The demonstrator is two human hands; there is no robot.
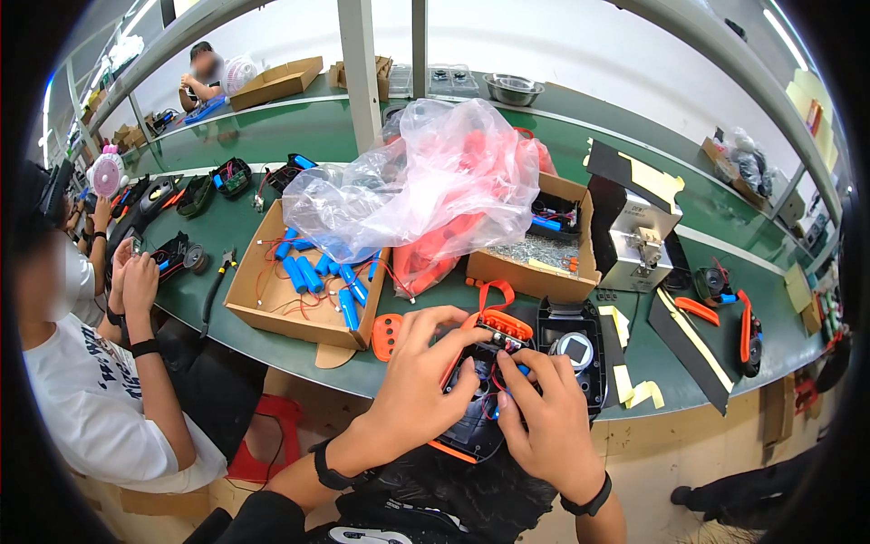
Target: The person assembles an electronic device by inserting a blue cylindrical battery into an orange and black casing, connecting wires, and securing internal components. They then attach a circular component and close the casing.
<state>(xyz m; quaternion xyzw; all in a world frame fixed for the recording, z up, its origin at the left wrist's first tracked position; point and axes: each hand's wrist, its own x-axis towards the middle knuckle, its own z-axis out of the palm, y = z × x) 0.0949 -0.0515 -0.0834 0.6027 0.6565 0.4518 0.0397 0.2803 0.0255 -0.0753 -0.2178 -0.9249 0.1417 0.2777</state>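
Note:
Near the table's front edge, my hands work at a black plastic housing (473,419) with orange edging. A small circuit board (503,341) with wires sits at its top, beside an orange part (506,322) with an orange strap loop. My left hand (419,376) closes round the housing's left side, index finger reaching to the board. The fingers of my right hand (555,419) are bent together over the wires at the right; what they pinch is hidden. Just beyond my right hand lies a black shell (594,335) with a round silvery part (575,350).
A cardboard box (249,295) of blue battery cells stands left, a second box (535,284) behind, with plastic bags (426,181) over them. A metal fixture (639,240) is at right. An orange perforated piece (387,335) and pliers (217,286) lie left. A co-worker (109,390) sits left.

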